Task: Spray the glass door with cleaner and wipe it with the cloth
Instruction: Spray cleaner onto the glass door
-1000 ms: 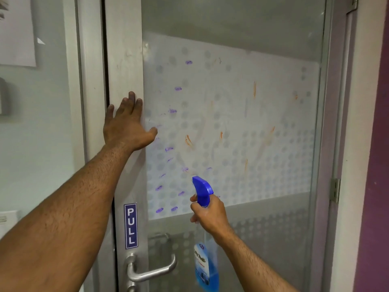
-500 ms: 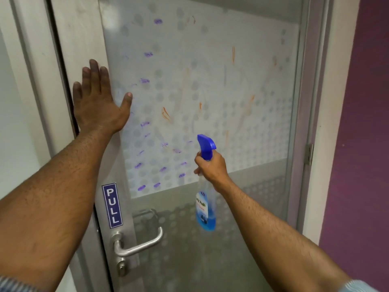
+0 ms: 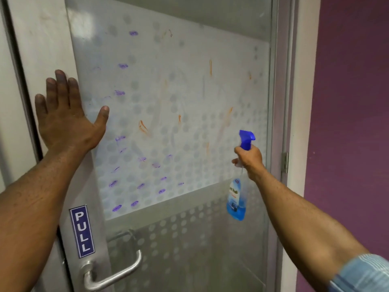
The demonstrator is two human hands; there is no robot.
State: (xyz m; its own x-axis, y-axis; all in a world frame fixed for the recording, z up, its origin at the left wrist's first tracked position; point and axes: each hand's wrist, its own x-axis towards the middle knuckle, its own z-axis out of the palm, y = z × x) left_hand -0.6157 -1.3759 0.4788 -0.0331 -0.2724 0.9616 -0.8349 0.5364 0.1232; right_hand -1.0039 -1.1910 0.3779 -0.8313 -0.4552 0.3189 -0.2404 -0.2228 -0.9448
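Note:
The glass door [image 3: 189, 85] fills the view, its frosted dotted panel smeared with purple and orange marks. My left hand [image 3: 65, 116] lies flat and spread against the door's left frame and the edge of the glass, holding nothing. My right hand [image 3: 249, 159] grips the neck of a clear spray bottle [image 3: 236, 199] with blue liquid and a blue trigger head [image 3: 246, 139], held close to the glass at the panel's lower right, nozzle facing the door. No cloth is in view.
A blue PULL sign [image 3: 82, 231] sits above the metal lever handle [image 3: 113, 275] at the lower left. A hinge [image 3: 285, 162] is on the right frame, with a purple wall [image 3: 353, 123] beyond it.
My right hand carried the spray bottle from the middle of the panel to its lower right. My left hand stayed flat on the frame. The view shifted and drew closer.

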